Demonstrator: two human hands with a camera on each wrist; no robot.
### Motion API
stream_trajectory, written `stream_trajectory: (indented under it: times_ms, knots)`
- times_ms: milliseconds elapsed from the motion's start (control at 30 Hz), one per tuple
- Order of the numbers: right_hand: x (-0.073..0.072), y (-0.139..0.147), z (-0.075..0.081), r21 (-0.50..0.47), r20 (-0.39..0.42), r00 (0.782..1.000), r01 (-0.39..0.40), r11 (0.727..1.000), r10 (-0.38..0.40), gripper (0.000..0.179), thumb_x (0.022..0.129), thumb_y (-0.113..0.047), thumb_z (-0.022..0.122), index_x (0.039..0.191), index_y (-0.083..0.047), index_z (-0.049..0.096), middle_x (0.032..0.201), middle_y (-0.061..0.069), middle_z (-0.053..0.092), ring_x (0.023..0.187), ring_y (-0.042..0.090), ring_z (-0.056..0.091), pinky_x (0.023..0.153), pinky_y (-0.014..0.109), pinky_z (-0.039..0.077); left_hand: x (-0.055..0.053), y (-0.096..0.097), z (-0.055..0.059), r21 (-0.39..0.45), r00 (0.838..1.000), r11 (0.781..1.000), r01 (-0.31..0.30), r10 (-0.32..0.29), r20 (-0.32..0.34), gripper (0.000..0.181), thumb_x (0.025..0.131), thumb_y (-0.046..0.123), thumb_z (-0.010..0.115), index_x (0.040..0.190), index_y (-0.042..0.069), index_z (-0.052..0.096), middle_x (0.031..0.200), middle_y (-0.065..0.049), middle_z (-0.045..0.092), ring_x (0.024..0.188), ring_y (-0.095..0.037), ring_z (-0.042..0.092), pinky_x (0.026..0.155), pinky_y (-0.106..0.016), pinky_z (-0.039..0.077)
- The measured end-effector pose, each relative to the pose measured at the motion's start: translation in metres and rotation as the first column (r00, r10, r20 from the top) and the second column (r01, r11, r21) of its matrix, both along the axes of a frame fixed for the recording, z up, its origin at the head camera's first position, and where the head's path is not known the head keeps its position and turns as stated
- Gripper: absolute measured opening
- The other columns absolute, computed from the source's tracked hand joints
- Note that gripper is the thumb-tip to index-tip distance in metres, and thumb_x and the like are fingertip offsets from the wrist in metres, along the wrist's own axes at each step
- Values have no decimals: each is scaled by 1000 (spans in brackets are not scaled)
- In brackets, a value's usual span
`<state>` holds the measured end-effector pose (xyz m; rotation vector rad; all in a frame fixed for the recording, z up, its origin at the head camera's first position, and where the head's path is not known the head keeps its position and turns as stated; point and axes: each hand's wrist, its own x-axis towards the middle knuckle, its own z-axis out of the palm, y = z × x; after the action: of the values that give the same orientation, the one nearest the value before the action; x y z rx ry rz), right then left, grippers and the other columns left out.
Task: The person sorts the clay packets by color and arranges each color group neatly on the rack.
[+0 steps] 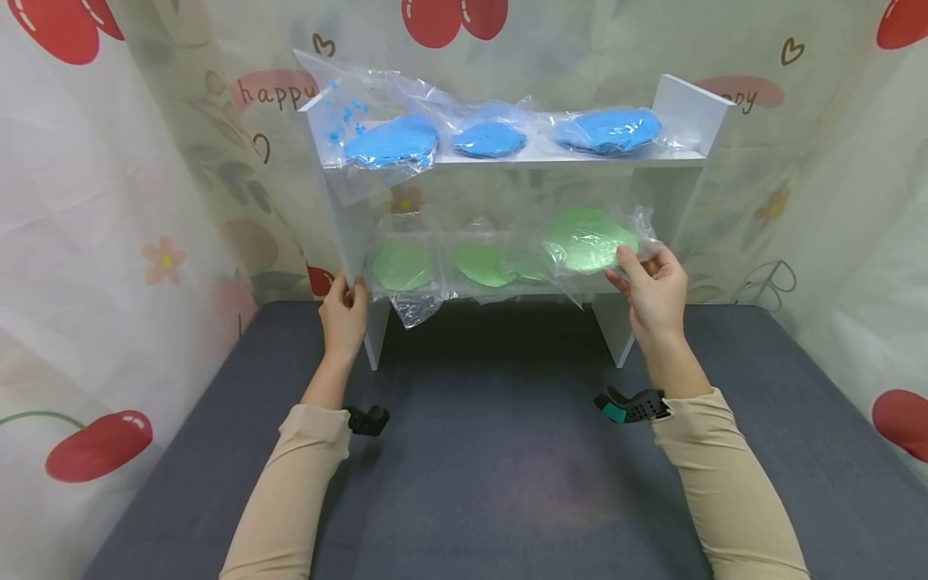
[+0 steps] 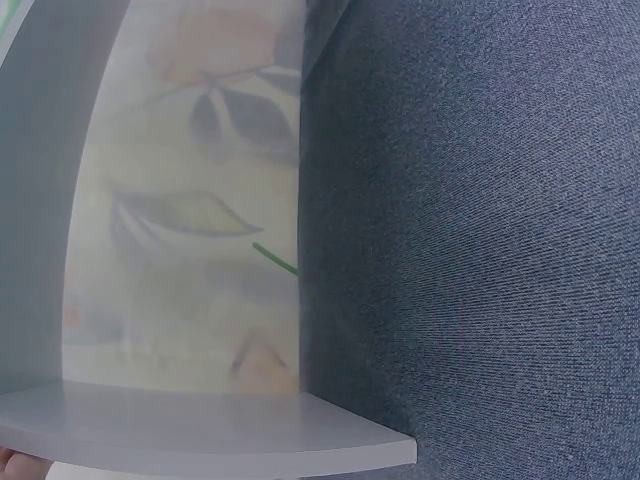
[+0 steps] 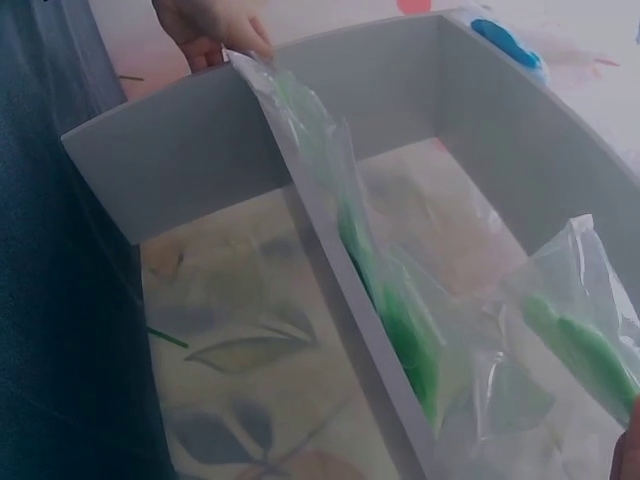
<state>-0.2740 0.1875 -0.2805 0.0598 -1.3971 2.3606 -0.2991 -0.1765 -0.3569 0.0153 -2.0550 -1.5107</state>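
A white two-tier shelf (image 1: 681, 161) stands on the dark table. My left hand (image 1: 344, 316) grips the front edge of its left side panel, next to the lower board; the right wrist view catches this hand (image 3: 215, 30) at the panel's edge. With thumb and fingers my right hand (image 1: 656, 290) pinches the right side of a clear bag of green material (image 1: 589, 239), raised above the lower board. Left of it on that board lie more clear bags with flat green contents, one a green bag (image 1: 403, 266) at the left end, its plastic hanging over the front edge.
Along the upper board lie clear bags of blue material: a blue bag (image 1: 395, 143) at left, another blue bag (image 1: 489, 139) in the middle, a third blue bag (image 1: 612, 130) at right. Printed curtains (image 1: 507, 72) hang behind. The grey table (image 1: 478, 451) extends in front.
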Motion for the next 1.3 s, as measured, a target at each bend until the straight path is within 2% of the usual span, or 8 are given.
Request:
stream_trajectory:
  times_ms: [100,367,600,900,1033,1167,1300]
  knots:
    - [-3,-1,-2,0,8,1000,15,1000,-15,17,82,1,66,94,-5,56,80,1,52,78,10,57,62,18,55,0,0,0,4,1000,1000,2,-2,2,36,96,26,46,130,13,54,127,-20,59,114,-32,60,84,-50,51]
    - [-10,-8,-8,0,7,997,79,997,-79,18,82,6,63,91,-6,55,78,2,47,75,11,55,62,17,55,1,0,0,3,1000,1000,6,-6,0,37,96,26,45,130,13,54,127,-20,58,114,-32,60,84,-50,51]
    - [-13,-12,-14,29,5,988,155,987,-155,24,82,6,63,100,-8,54,83,2,43,73,11,52,61,16,54,1,0,0,-3,1000,1000,-3,3,10,36,97,27,45,129,13,55,126,-20,59,114,-33,60,83,-50,51]
    - [-20,-16,-26,153,3,957,286,946,-289,29,82,1,64,106,-9,51,86,1,45,68,8,53,56,15,53,0,0,0,-6,1000,1000,-9,9,8,34,97,26,45,125,12,56,124,-21,60,112,-32,61,81,-48,51]
    - [-22,-15,-31,240,11,944,317,918,-329,30,83,-3,63,111,-8,51,84,-1,46,56,4,52,48,13,48,1,0,-1,-7,1000,1000,-11,12,12,34,97,26,45,126,12,56,123,-20,61,111,-31,62,80,-47,51]
    - [-22,-14,-32,228,17,950,300,926,-312,36,84,-2,63,116,-4,49,82,0,42,45,2,54,47,14,49,0,0,-1,-8,1000,1000,-15,15,11,35,97,26,45,126,12,56,124,-20,60,111,-32,62,80,-48,52]
    - [-22,-13,-32,194,42,960,265,945,-278,49,84,-1,63,128,0,44,85,2,40,49,3,59,52,14,52,1,1,0,-11,1000,1000,-12,12,2,36,97,25,44,129,12,54,126,-20,59,112,-33,61,83,-50,52]
